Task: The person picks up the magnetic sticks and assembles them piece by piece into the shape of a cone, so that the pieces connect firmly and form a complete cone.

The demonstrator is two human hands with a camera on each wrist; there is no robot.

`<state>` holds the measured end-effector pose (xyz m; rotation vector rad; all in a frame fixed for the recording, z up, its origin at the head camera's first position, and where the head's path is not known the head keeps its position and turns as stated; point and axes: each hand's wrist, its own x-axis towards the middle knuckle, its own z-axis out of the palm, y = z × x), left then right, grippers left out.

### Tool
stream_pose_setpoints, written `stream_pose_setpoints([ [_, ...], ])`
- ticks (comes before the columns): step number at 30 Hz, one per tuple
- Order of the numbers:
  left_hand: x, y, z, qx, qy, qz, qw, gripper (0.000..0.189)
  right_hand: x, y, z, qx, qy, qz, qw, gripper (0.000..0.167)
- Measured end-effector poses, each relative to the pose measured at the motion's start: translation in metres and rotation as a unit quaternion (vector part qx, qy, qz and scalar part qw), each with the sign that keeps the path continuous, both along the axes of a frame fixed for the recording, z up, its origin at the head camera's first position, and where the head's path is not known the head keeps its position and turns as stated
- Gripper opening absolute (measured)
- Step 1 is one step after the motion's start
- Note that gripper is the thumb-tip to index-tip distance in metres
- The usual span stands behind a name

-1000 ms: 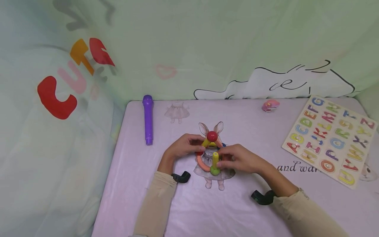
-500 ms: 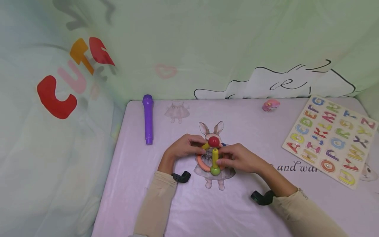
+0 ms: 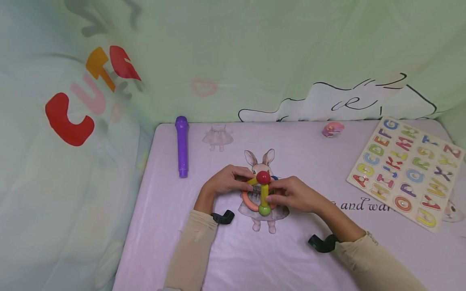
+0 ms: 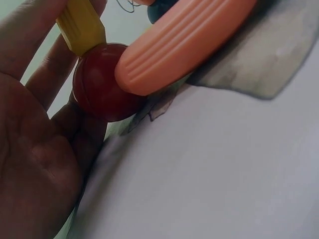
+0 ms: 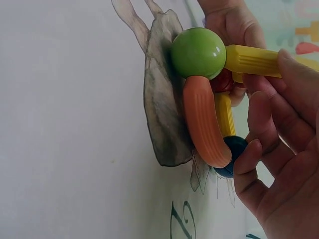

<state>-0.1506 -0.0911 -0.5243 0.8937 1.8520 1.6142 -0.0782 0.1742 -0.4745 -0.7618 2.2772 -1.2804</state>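
Observation:
A magnetic-stick frame stands between both hands. Its base has a green ball [image 5: 199,53], a dark blue ball [image 5: 232,158], a dark red ball [image 4: 104,84] and orange curved sticks [image 4: 184,45]. My left hand [image 3: 231,178] pinches a slanting yellow stick [image 4: 82,26] above the dark red ball, its other fingers behind that ball. With thumb and fingers, my right hand [image 3: 295,195] pinches the yellow stick [image 5: 254,60] rising from the green ball; other fingertips lie at the blue ball. A bright red ball [image 3: 263,177] sits at that stick's upper end, where the slanting stick also leads.
A purple toy microphone [image 3: 182,147] lies at the table's back left. At the back right are a small pink toy [image 3: 333,129] and a wooden alphabet puzzle board [image 3: 407,173]. Fabric walls [image 3: 233,60] rise behind and at the left. A rabbit is printed on the tablecloth [image 3: 255,258].
The bright red top ball has come down and nearer, from behind the frame onto the upright yellow stick's end. The left yellow stick leans in with it. Both hands have barely moved.

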Motion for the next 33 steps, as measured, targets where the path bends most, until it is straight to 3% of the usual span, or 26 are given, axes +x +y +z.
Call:
stream_pose_setpoints([
  [26, -0.0006, 0.001, -0.0009, -0.012, 0.015, -0.015, 0.9997, 0.029, 0.0029, 0.0032, 0.0, -0.005, 0.014, -0.001, 0.9999, 0.009],
  [29, -0.0006, 0.0003, -0.0003, -0.013, 0.014, -0.018, 0.9996, 0.032, 0.0035, 0.0049, -0.0006, -0.007, 0.021, -0.024, 0.9995, 0.008],
  [33, -0.0007, -0.0015, -0.0014, -0.015, 0.022, -0.023, 0.9994, 0.034, 0.0027, 0.0082, 0.0001, -0.004, 0.074, -0.099, 0.9923, 0.01],
])
